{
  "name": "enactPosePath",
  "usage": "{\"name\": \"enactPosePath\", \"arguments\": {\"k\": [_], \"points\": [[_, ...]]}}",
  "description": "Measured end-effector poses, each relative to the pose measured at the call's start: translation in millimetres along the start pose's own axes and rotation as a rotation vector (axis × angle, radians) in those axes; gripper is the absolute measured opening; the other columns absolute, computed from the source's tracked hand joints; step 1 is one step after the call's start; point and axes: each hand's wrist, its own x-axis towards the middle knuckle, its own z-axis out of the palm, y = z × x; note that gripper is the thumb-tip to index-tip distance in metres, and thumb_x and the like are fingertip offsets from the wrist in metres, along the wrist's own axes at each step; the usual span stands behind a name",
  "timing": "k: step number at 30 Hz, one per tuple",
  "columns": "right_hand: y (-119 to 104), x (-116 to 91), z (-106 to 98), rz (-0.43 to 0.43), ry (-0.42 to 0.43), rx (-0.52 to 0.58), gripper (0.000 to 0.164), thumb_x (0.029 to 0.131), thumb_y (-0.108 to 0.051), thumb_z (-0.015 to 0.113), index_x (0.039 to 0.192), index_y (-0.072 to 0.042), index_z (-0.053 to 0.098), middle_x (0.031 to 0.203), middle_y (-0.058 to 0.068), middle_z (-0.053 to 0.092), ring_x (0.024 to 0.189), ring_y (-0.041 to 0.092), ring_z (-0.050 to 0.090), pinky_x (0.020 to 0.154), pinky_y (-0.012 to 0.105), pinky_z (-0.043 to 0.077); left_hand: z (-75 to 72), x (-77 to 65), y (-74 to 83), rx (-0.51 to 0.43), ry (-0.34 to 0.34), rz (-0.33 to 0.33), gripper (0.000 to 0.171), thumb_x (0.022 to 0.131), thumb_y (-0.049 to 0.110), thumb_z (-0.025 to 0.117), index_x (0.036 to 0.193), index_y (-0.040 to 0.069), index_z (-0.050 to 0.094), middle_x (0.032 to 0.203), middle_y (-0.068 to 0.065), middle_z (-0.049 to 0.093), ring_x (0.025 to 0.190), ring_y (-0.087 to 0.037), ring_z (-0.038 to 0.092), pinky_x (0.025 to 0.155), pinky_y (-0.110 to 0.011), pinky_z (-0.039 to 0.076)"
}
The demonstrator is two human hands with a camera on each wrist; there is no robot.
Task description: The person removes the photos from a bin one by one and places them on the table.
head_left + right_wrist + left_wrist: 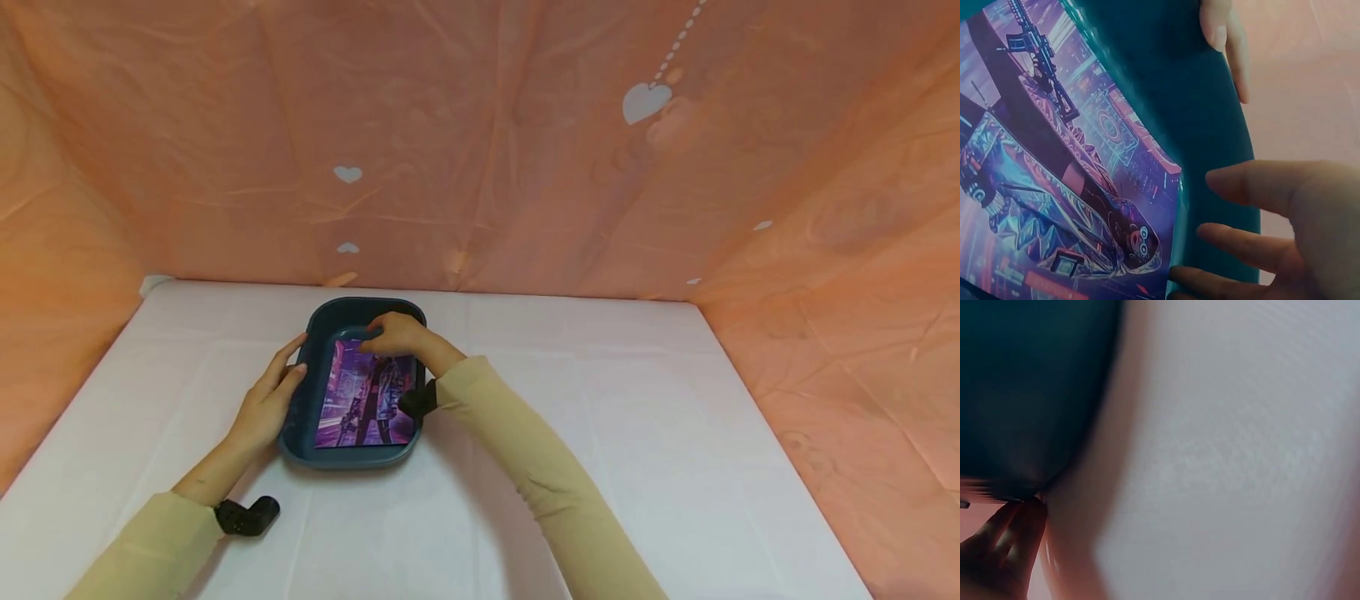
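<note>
A dark teal tray with rounded corners lies on the white table. Inside it rests a flat rectangular picture, printed in purple with a figure in a shiny jacket and a rifle. My left hand holds the tray's left side, thumb over the rim and fingers along the outer wall, as the right wrist view shows. Over the far end of the picture is my right hand. Its fingers are spread and nearly straight, close to the picture's edge, with nothing held between them.
White cloth covers the table. Orange sheeting with pale hearts stands behind and at both sides. Black wrist cameras sit on the left and right wrists, below beige sleeves.
</note>
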Motion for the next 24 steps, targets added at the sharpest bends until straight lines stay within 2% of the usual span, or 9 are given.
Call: {"name": "enactPosePath", "arguments": {"k": [2, 6, 9, 12, 16, 20, 24], "points": [[-0.3, 4.3, 4.3, 0.027, 0.004, -0.03, 0.051, 0.088, -0.039, 0.061, 0.133, -0.015, 0.058, 0.125, 0.002, 0.064, 0.121, 0.016, 0.055, 0.102, 0.026, 0.041, 0.7, 0.4, -0.7, -0.002, -0.004, 0.0, 0.053, 0.105, 0.036, 0.029, 0.155, 0.023, 0.015, 0.133, -0.035, 0.047, 0.119, -0.05, 0.046, 0.096, -0.065, 0.033], [24.5, 40.3, 25.7, 0.009, 0.02, -0.057, 0.052, 0.082, -0.049, 0.065, 0.125, -0.022, 0.063, 0.095, -0.006, 0.072, 0.103, 0.007, 0.061, 0.093, 0.02, 0.043, 2.0, 0.8, -1.8, -0.005, -0.01, -0.003, 0.053, 0.105, 0.037, 0.029, 0.155, 0.023, 0.015, 0.134, -0.035, 0.046, 0.12, -0.05, 0.045, 0.097, -0.065, 0.032], [29.5, 44.6, 27.9, -0.007, -0.001, -0.054, 0.048, 0.083, -0.047, 0.065, 0.124, -0.022, 0.063, 0.091, -0.006, 0.073, 0.101, 0.005, 0.061, 0.091, 0.018, 0.043, 2.2, 0.8, -1.7, -0.002, -0.014, -0.009, 0.054, 0.105, 0.038, 0.029, 0.155, 0.024, 0.015, 0.135, -0.035, 0.045, 0.122, -0.05, 0.043, 0.098, -0.066, 0.03], [8.7, 15.1, 11.9, 0.008, -0.053, -0.06, 0.043, 0.089, -0.036, 0.061, 0.128, -0.017, 0.061, 0.104, -0.002, 0.073, 0.111, 0.011, 0.058, 0.096, 0.021, 0.042, 1.1, 0.4, -0.7, 0.012, -0.013, -0.019, 0.054, 0.105, 0.038, 0.028, 0.155, 0.025, 0.014, 0.136, -0.035, 0.044, 0.124, -0.051, 0.041, 0.1, -0.067, 0.027], [-4.8, -8.8, 1.9, -0.04, -0.07, -0.078, 0.039, 0.091, -0.03, 0.058, 0.126, -0.013, 0.063, 0.116, 0.002, 0.069, 0.115, 0.013, 0.057, 0.097, 0.021, 0.042, -0.8, -0.4, 0.3, 0.019, -0.008, -0.031, 0.054, 0.105, 0.039, 0.028, 0.155, 0.026, 0.014, 0.137, -0.034, 0.043, 0.123, -0.051, 0.041, 0.1, -0.068, 0.026], [-8.0, -18.6, -0.3, -0.073, -0.068, -0.101, 0.039, 0.092, -0.029, 0.059, 0.127, -0.012, 0.063, 0.126, 0.003, 0.064, 0.118, 0.015, 0.056, 0.099, 0.021, 0.041, -1.7, -0.4, -0.5, 0.014, -0.016, -0.032, 0.054, 0.105, 0.039, 0.027, 0.155, 0.026, 0.013, 0.137, -0.034, 0.043, 0.122, -0.051, 0.042, 0.099, -0.068, 0.027], [-6.7, -19.8, 0.9, -0.103, -0.066, -0.11, 0.039, 0.093, -0.029, 0.058, 0.128, -0.014, 0.062, 0.126, 0.003, 0.064, 0.119, 0.015, 0.056, 0.099, 0.021, 0.041, -2.7, -0.7, -0.8, 0.006, -0.024, -0.032, 0.054, 0.105, 0.038, 0.027, 0.155, 0.026, 0.012, 0.138, -0.034, 0.042, 0.122, -0.051, 0.042, 0.099, -0.068, 0.027]]}}
